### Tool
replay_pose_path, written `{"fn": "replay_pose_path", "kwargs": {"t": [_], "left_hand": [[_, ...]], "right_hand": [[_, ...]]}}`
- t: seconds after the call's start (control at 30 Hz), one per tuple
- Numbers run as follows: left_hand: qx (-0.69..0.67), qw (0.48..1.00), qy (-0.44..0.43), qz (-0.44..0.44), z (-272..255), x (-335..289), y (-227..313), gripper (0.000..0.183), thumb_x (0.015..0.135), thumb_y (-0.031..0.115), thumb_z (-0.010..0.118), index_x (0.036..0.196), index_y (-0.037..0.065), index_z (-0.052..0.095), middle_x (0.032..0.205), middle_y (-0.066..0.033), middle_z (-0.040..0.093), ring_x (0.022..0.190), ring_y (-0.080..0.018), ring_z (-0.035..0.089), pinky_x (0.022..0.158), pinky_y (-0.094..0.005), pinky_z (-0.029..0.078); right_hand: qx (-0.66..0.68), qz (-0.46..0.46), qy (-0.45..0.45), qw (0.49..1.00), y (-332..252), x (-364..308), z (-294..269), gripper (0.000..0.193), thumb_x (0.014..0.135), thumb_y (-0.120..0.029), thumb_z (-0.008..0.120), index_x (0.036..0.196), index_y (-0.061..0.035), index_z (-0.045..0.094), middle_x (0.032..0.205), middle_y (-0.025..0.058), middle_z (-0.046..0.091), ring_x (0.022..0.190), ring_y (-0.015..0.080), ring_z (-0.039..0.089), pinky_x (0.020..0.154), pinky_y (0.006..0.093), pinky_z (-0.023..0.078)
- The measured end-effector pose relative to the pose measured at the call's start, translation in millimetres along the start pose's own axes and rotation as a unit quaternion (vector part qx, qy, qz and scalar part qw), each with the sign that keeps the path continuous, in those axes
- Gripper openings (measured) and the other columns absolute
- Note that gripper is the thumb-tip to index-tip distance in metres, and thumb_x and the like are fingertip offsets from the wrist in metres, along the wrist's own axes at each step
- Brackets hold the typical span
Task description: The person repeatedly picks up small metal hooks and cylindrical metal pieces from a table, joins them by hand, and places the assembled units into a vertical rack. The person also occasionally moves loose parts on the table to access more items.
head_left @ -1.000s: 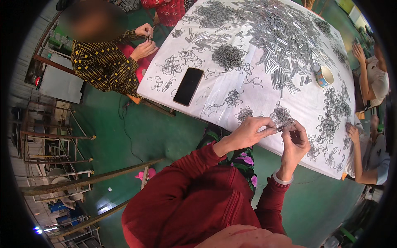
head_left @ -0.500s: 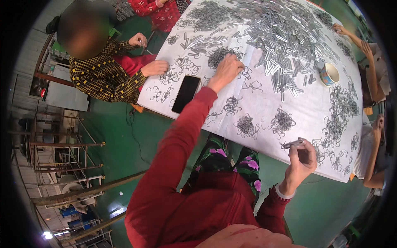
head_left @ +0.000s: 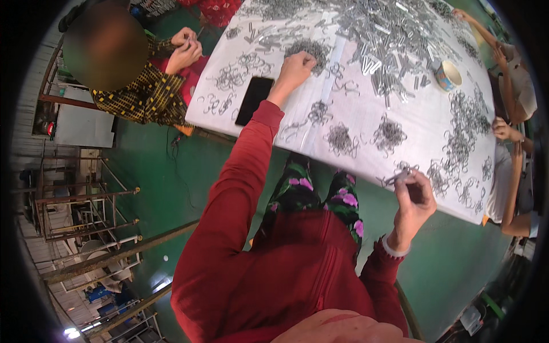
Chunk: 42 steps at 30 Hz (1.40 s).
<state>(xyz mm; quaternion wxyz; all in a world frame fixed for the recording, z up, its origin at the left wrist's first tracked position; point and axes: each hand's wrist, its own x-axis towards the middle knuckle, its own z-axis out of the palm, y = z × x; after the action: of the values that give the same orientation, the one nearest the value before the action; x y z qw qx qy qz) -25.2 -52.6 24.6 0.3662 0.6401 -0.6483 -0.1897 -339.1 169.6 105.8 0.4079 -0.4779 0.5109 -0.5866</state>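
Observation:
My left hand (head_left: pixel 296 70) reaches across the white-covered table to a dark pile of bent wire hooks (head_left: pixel 317 52). Its fingertips are pinched together at the pile; whatever may be between them is too small to make out. Over the near table edge, my right hand (head_left: pixel 416 203) holds a small grey metal strip (head_left: pixel 405 174) between thumb and fingers. Thin wire ends stick out from the strip's left side. Smaller heaps of wire hooks (head_left: pixel 342 139) lie between my two hands, with another heap (head_left: pixel 390 134) beside them.
A black phone (head_left: pixel 254 101) lies left of my forearm. Many flat metal strips (head_left: pixel 394 51) cover the far middle of the table (head_left: pixel 366 108), near a paper cup (head_left: pixel 448 76). More hooks (head_left: pixel 463 143) spread at right. Co-workers sit at left (head_left: pixel 143 94) and right (head_left: pixel 514 86).
My left hand has moved left, from the pile's right side onto it. My right hand still holds the strip. The left co-worker's hand has left the hooks and joined the other. The view has shifted.

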Motion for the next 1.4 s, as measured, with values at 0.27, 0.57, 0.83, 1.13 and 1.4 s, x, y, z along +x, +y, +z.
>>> {"fn": "replay_pose_path", "kwargs": {"t": [0.27,0.57,0.83,1.13,1.4], "left_hand": [[-0.478,0.829,-0.276,-0.088,-14,-135,105,0.020,0.090,0.015,0.059,0.098,-0.002,0.062,0.088,-0.0061,0.064,0.078,-0.0112,0.058,0.070,-0.0246,0.047],[-0.476,0.814,-0.327,-0.051,-11,-196,148,0.014,0.091,0.009,0.058,0.101,0.001,0.058,0.097,-0.0003,0.056,0.094,-0.0080,0.053,0.083,-0.0246,0.045],[-0.434,0.874,-0.216,0.026,4,-217,158,0.015,0.092,0.011,0.055,0.101,-0.002,0.054,0.091,-0.0051,0.059,0.078,-0.0103,0.057,0.066,-0.0255,0.048],[-0.409,0.876,-0.251,0.043,-10,-219,154,0.007,0.089,-0.001,0.055,0.095,-0.002,0.052,0.097,-0.0110,0.064,0.095,-0.0154,0.061,0.086,-0.0291,0.048],[-0.383,0.883,-0.272,-0.006,-20,-225,160,0.008,0.091,0.004,0.055,0.095,-0.003,0.054,0.094,-0.0092,0.063,0.090,-0.0118,0.060,0.082,-0.0272,0.048]], "right_hand": [[-0.019,0.015,-0.059,0.998,3,-29,13,0.034,0.075,0.011,0.064,0.108,0.0020,0.061,0.080,0.0039,0.064,0.075,0.0081,0.058,0.071,0.0224,0.047],[-0.005,0.025,-0.039,0.999,15,-43,21,0.043,0.075,0.008,0.067,0.116,-0.0017,0.059,0.077,0.0026,0.065,0.070,0.0065,0.057,0.067,0.0222,0.045],[-0.099,-0.019,-0.055,0.993,19,-47,23,0.046,0.073,0.007,0.068,0.118,-0.0029,0.059,0.078,0.0011,0.066,0.068,0.0047,0.053,0.066,0.0211,0.045],[-0.140,0.010,-0.020,0.990,33,43,-1,0.027,0.086,-0.003,0.059,0.113,-0.0013,0.061,0.076,0.0047,0.065,0.067,0.0067,0.055,0.056,0.0205,0.044],[-0.440,-0.202,-0.079,0.871,174,201,47,0.018,0.074,-0.003,0.061,0.088,0.0063,0.054,0.072,0.0250,0.061,0.074,0.0435,0.059,0.067,0.0485,0.048]]}}
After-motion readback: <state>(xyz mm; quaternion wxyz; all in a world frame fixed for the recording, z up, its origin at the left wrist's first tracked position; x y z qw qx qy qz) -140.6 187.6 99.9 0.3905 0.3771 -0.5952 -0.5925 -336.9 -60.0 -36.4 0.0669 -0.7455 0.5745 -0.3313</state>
